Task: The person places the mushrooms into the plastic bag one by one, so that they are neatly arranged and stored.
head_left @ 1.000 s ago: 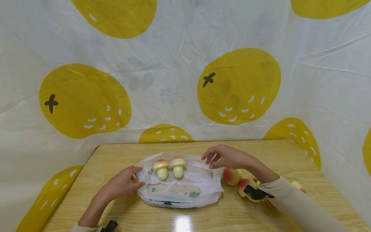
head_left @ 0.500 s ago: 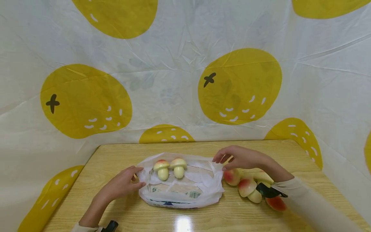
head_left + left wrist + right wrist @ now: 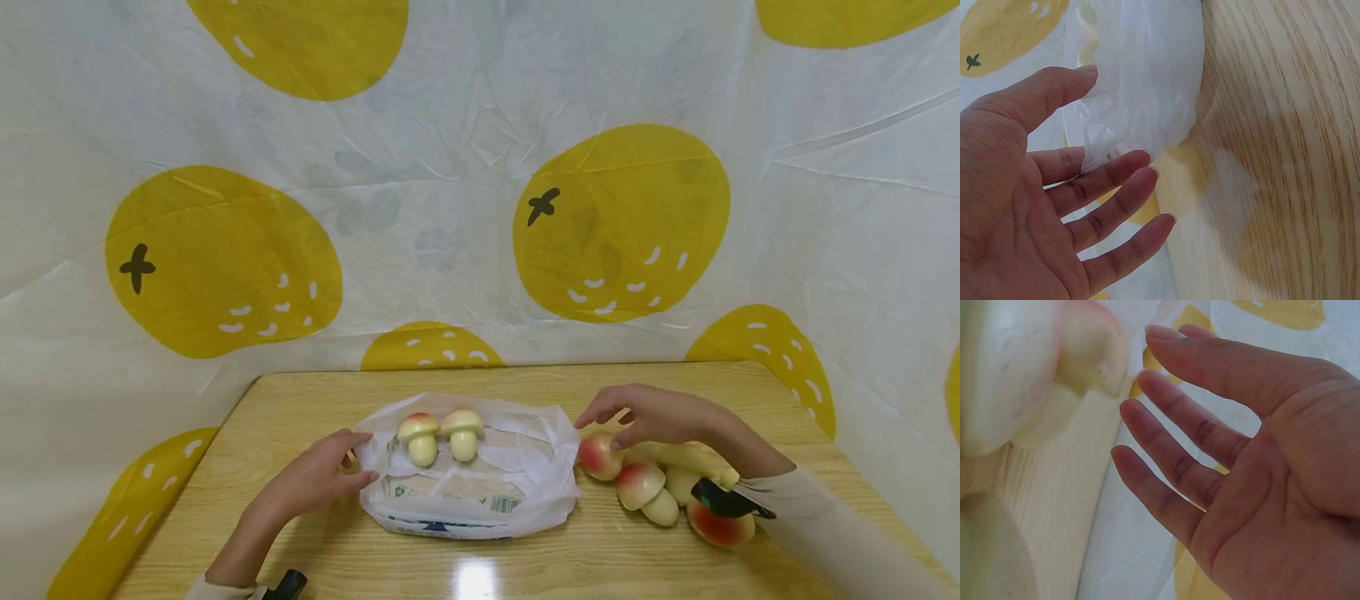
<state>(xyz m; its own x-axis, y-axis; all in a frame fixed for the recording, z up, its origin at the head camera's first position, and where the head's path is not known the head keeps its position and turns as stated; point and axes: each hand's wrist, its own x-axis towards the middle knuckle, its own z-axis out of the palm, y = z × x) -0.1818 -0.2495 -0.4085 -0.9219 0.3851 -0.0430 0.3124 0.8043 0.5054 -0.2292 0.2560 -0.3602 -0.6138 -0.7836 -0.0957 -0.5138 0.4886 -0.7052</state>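
Note:
A white plastic bag [image 3: 540,508] lies mid-table with its mouth facing up. Two toy mushrooms [image 3: 422,450], pale yellow with reddish caps, rest inside. At the left rim, my left hand [image 3: 318,477] holds the bag; in the left wrist view film covers the index fingertip, and the middle finger lies outside it. My right hand [image 3: 663,412] hovers right of the bag, fingers loosely bent and holding nothing. Below it lies a red-tinted mushroom cap [image 3: 597,460], which the thumb overlaps in the head view. Beside that is another mushroom [image 3: 647,492].
More toy mushrooms [image 3: 720,525] lie under the right wrist and forearm, partly hidden. The wooden table [image 3: 360,567] meets a white sheet [image 3: 442,217] with yellow fruit prints at its back and sides.
My right hand has moved right, from above the bag's right rim to above the loose mushrooms. My left hand and the two bagged mushrooms have stayed put.

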